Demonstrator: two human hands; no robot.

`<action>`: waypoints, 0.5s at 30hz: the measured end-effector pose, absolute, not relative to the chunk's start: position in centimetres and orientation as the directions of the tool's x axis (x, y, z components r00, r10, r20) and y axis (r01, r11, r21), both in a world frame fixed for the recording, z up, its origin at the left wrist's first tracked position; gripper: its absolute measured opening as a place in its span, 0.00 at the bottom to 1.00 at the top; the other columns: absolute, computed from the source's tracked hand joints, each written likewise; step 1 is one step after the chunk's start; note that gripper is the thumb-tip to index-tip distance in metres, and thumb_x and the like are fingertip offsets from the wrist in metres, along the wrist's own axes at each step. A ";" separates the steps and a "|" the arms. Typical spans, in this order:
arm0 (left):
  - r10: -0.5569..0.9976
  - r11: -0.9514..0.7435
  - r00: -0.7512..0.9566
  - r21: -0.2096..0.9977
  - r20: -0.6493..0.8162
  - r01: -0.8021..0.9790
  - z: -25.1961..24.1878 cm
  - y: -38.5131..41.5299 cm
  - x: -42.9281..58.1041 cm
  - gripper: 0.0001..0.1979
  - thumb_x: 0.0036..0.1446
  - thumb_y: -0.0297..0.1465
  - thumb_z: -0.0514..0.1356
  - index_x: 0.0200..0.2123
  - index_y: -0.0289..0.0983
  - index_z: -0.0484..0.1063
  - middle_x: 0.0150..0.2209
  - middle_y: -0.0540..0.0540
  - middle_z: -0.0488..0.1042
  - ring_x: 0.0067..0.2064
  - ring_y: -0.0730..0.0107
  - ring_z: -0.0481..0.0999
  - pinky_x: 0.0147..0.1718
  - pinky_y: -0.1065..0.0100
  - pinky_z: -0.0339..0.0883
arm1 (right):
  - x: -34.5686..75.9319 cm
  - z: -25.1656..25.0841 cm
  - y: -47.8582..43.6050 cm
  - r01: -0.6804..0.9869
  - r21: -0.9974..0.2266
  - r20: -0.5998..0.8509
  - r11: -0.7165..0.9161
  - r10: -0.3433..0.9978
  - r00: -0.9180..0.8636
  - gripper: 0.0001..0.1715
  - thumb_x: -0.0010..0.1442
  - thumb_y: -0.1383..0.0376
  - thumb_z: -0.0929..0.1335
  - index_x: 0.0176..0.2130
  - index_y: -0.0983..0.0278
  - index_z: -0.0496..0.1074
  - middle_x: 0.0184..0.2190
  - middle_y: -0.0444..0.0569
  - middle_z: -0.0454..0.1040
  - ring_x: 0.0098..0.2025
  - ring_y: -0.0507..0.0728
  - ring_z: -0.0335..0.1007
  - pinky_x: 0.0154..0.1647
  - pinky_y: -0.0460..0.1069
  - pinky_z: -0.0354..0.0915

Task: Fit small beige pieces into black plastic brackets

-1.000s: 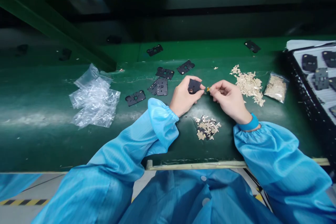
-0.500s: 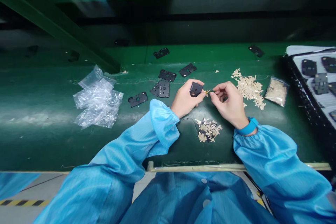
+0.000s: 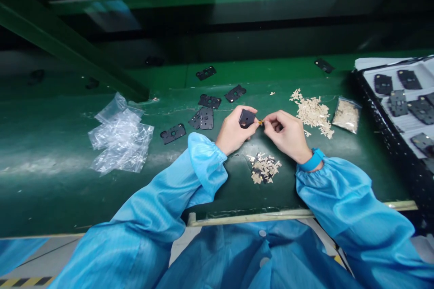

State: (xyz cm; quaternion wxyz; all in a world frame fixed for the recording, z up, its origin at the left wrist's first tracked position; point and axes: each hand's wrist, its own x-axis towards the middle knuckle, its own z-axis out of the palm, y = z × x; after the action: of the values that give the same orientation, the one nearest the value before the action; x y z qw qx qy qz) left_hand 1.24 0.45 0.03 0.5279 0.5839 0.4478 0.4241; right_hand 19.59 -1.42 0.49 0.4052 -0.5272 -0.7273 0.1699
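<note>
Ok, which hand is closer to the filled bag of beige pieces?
Right. The right hand is left of the bag, the loose beige pile between them; the left hand is farther left, holding a black part.

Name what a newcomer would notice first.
Probably the bare left hand at centre, holding a flat black part, with the bare right hand beside it, at a tiny yellow piece. Then a heap of clear plastic bags at left and a pile of small beige pieces at right.
</note>
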 end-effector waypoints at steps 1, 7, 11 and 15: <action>0.975 -0.034 0.222 0.997 0.019 0.066 0.1 0.5 1.2 0.16 0.55 0.27 0.65 0.47 0.38 0.69 0.34 0.53 0.76 0.20 0.83 0.69 0.21 0.76 0.65 | 20.0 0.5 -1.1 0.643 -0.679 0.411 0.355 0.909 -0.067 0.05 0.62 0.70 0.68 0.34 0.63 0.74 0.27 0.44 0.73 0.26 0.52 0.68 0.29 0.48 0.65; 0.994 -0.004 0.107 0.999 -0.001 0.049 0.1 0.8 1.2 0.15 0.56 0.27 0.65 0.47 0.38 0.69 0.37 0.51 0.76 0.19 0.85 0.68 0.19 0.77 0.63 | 23.4 0.7 0.5 0.864 -0.466 0.495 0.189 0.865 0.078 0.10 0.59 0.73 0.66 0.38 0.63 0.76 0.33 0.50 0.76 0.33 0.58 0.71 0.39 0.53 0.66; 0.996 -0.007 0.094 0.998 0.002 0.058 0.0 0.8 1.2 0.16 0.56 0.28 0.65 0.47 0.38 0.70 0.37 0.51 0.76 0.19 0.84 0.68 0.19 0.77 0.64 | 23.4 0.7 0.3 0.904 -0.386 0.461 0.183 0.887 0.018 0.10 0.65 0.68 0.65 0.36 0.64 0.77 0.35 0.55 0.77 0.38 0.62 0.72 0.42 0.56 0.67; 0.997 -0.044 0.070 0.997 0.040 0.061 0.0 0.8 1.1 0.16 0.56 0.30 0.66 0.47 0.38 0.70 0.37 0.51 0.77 0.19 0.84 0.69 0.19 0.76 0.64 | 21.1 0.8 -0.8 0.783 -0.539 0.398 0.309 0.913 -0.087 0.12 0.68 0.65 0.65 0.38 0.64 0.78 0.38 0.56 0.76 0.41 0.62 0.72 0.44 0.57 0.69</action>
State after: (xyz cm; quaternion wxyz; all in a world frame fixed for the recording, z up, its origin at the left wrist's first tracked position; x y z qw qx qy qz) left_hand 1.09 0.76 -0.03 0.4904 0.5428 0.4872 0.4769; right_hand 21.15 -0.76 0.81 0.3464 -0.5802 -0.7312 0.0938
